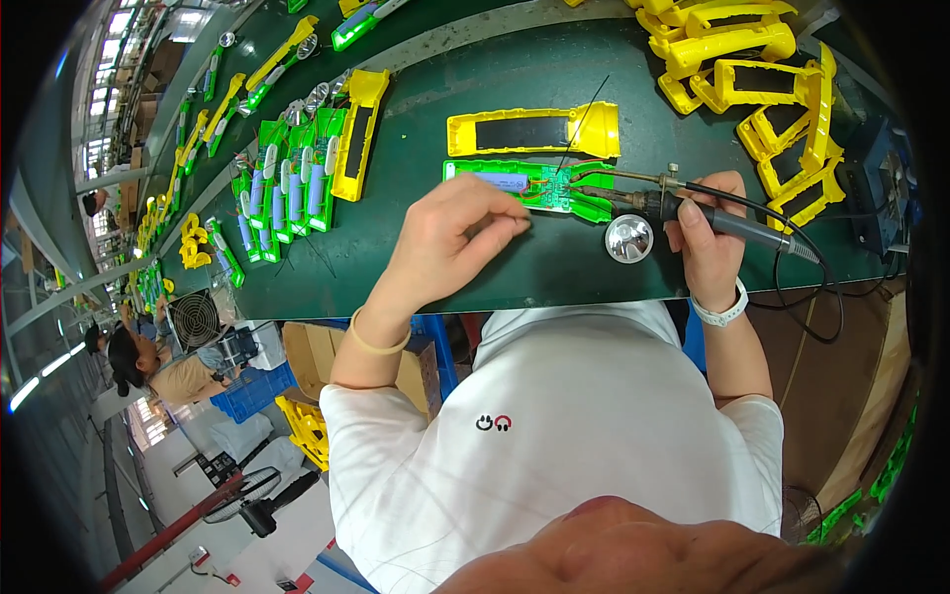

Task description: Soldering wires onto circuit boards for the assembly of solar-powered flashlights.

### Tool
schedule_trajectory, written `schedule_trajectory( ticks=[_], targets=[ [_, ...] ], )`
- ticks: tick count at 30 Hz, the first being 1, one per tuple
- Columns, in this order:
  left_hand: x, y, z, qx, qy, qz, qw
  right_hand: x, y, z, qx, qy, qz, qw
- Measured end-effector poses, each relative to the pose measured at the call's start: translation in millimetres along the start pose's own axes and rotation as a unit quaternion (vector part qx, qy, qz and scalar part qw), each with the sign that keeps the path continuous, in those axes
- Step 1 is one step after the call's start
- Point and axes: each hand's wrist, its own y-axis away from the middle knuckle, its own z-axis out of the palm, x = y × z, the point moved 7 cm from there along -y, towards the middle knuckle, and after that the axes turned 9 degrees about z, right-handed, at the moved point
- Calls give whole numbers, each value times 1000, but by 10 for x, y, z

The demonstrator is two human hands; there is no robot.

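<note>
My right hand (711, 238) grips a soldering iron (752, 231) with a thin feed tube along its top. Its tip reaches over the circuit board (556, 190) of a green casing (594, 210), among red and dark wires. A lilac battery cell (503, 182) lies in the same casing. At the casing's near edge is my left hand (445, 243), fingers curled and thumb close to the index finger; whatever they pinch is too small to make out. A round silver reflector (628, 240) sits beside the casing. Behind it lies a yellow shell (604, 129) with a black panel.
Several green casings with battery cells (295, 198) stand in a row at the left, beside another yellow shell (356, 139). Yellow shells (727, 84) are heaped at the far right. A black cable (839, 322) loops over the table's front edge. A co-worker (163, 366) sits at the far left.
</note>
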Motion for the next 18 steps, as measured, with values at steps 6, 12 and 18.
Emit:
schedule_trajectory(
  ticks=[6,12,18],
  targets=[
    [10,-73,138,74,-101,143,982,46,0,-31,5,2,0,1000],
    [93,-94,212,28,-151,216,964,77,-9,-34,-5,30,-3,1000],
    [129,-111,241,-2,-200,226,953,78,-16,-6,-27,42,-6,999]
  ],
)
